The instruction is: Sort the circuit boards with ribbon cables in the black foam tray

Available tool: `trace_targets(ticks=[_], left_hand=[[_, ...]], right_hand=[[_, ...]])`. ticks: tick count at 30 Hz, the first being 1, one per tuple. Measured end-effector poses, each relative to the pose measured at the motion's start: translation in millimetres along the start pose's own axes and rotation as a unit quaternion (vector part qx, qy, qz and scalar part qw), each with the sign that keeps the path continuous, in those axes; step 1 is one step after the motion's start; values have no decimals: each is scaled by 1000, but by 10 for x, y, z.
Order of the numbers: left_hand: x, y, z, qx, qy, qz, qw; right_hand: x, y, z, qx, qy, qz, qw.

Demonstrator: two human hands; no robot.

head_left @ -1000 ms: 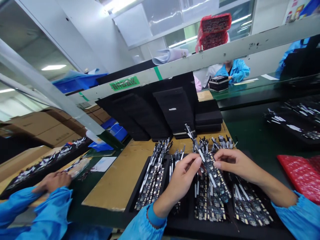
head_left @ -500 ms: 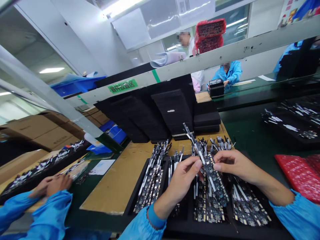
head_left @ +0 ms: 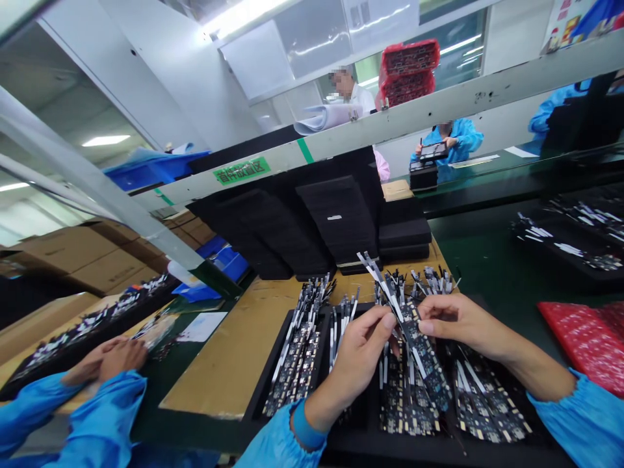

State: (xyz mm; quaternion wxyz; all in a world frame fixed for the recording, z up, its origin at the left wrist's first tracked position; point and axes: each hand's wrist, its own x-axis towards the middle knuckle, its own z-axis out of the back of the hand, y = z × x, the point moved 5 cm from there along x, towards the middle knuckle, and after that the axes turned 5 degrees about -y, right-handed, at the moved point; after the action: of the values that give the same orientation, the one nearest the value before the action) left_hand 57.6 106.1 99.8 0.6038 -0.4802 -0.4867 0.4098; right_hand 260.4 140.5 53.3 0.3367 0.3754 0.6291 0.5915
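Stacked brown cardboard boxes [head_left: 92,253] are standing at the far left, behind a long dark tray of parts [head_left: 97,325]. Nearer, a co-worker in blue sleeves [head_left: 104,416] is resting both hands [head_left: 117,361] together at the edge of a dark-green work surface [head_left: 180,383]. Further right, a flat tan cardboard sheet [head_left: 214,364] is lying beside a black foam tray [head_left: 370,452], whose leftmost section is holding a bundle of narrow circuit boards with white strips [head_left: 295,364]. Behind the tray, tall black foam stacks [head_left: 341,214] are leaning. The person's left hand [head_left: 363,341] is pinching, thumb against fingers, the left edge of a narrow black circuit board with pale strips [head_left: 426,367], which is slanting above the tray's middle; it may be several overlapping pieces. The right hand [head_left: 458,325] is gripping its right edge between thumb and forefinger. Below that hand, a fanned group of similar boards [head_left: 487,406] is lying in the tray. At far right, a red bubble-wrap package [head_left: 580,344] is resting on the green surface.
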Motion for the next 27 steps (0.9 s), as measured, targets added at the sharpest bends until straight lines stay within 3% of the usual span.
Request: trace_targets(ticks=[11,27], left_hand=[[-46,-47,1,-45,5,-10,999],[12,-39,97,62,-14,15,998]], right_hand=[[71,-166,63,-12,6,-15,1000],[97,-163,73,-82,-18,17,996]])
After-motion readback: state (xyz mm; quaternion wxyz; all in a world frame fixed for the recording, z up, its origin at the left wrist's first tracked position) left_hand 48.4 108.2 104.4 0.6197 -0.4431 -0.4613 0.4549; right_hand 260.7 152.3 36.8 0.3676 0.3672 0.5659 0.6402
